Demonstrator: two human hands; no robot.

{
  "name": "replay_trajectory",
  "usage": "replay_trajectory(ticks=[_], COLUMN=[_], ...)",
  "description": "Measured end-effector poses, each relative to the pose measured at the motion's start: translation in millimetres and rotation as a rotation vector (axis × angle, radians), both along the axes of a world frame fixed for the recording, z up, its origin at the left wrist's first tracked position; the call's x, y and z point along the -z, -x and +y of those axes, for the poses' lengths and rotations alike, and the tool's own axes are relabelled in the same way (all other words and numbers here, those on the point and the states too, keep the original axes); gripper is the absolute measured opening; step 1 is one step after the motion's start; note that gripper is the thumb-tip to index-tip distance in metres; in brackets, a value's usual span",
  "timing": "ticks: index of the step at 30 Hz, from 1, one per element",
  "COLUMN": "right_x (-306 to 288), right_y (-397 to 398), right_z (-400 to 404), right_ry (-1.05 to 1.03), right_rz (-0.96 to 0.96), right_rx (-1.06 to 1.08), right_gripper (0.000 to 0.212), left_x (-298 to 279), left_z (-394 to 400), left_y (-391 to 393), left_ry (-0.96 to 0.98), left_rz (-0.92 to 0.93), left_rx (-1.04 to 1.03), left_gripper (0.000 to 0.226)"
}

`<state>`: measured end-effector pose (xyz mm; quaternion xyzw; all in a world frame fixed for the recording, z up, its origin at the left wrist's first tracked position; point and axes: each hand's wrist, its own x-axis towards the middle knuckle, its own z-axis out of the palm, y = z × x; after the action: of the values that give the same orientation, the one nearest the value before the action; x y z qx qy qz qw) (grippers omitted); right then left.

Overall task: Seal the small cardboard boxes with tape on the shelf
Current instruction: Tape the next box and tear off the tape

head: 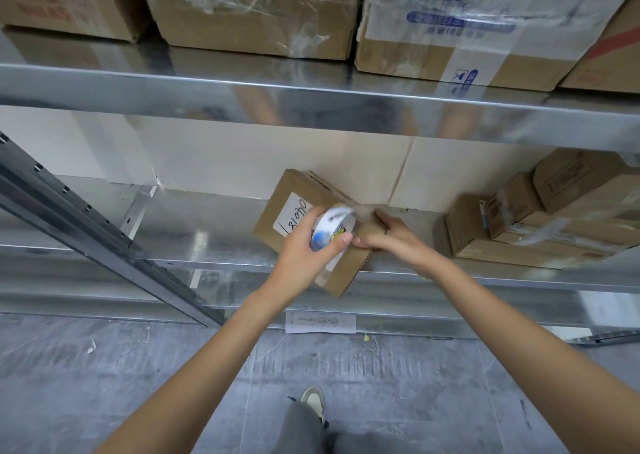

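My left hand [304,249] is wrapped around the roll of tape [332,226], thumb on its near rim and fingers curled over the far side, holding it just above the small cardboard box [294,207]. That box sits on the metal shelf [207,232] directly under both my hands, turned at an angle, its near corner poking out past the shelf's front edge. A white label [294,216] with handwritten marks shows just beyond my left fingers. My right hand [391,235] lies on the box's right side, fingers bent down over the top and edge, thumb tip almost touching my left thumb. A blurred strip of clear tape runs from the roll toward my right fingers. Off to the right of my right hand, well apart, is a stack of small boxes [540,221] on the same shelf.
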<state>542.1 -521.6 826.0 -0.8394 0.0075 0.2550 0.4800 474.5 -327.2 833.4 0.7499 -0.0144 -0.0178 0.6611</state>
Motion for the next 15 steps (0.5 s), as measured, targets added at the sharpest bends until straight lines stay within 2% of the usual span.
replay_trajectory(ticks=[2,4,5,6,8,11,13,15], right_x=[6.7,17.3,21.8,24.2,29.0,31.5,33.5,33.8], right_y=[2.6,3.2,2.9,3.8,4.8,10.0,11.3,11.9], right_z=[-5.1,-4.9,-2.7,0.3,4.7,11.1,14.2,16.3], right_ry=[-0.198,-0.286,-0.257,-0.175,0.061,0.241,0.309,0.332], right_rz=[0.198,0.274,0.233,0.143,-0.093,-0.309,-0.343,-0.365], right_rx=[0.003,0.074,0.136,0.201,0.263,0.040,-0.054,-0.042], right_gripper=[0.081,0.062,0.055,0.058,0.091,0.124,0.127,0.122], left_x=[-9.6,-11.9,-11.7,-9.9,-5.9,-6.8,-7.4,-7.6], left_z=[-4.2,-13.6,-20.4,-26.8,-38.4,-46.7,-46.8,-44.7], left_y=[-9.9,-27.1,-35.7,-44.2,-60.5,-75.6,-78.6,-77.5], left_ry=[0.054,-0.008,-0.033,-0.057,-0.074,-0.034,-0.021,-0.036], left_rz=[0.003,0.008,0.023,0.044,0.079,0.119,0.119,0.132], left_rx=[-0.027,-0.029,0.000,0.031,0.075,0.085,0.072,0.048], left_gripper=[0.014,0.011,0.014,0.017,0.022,0.018,0.019,0.024])
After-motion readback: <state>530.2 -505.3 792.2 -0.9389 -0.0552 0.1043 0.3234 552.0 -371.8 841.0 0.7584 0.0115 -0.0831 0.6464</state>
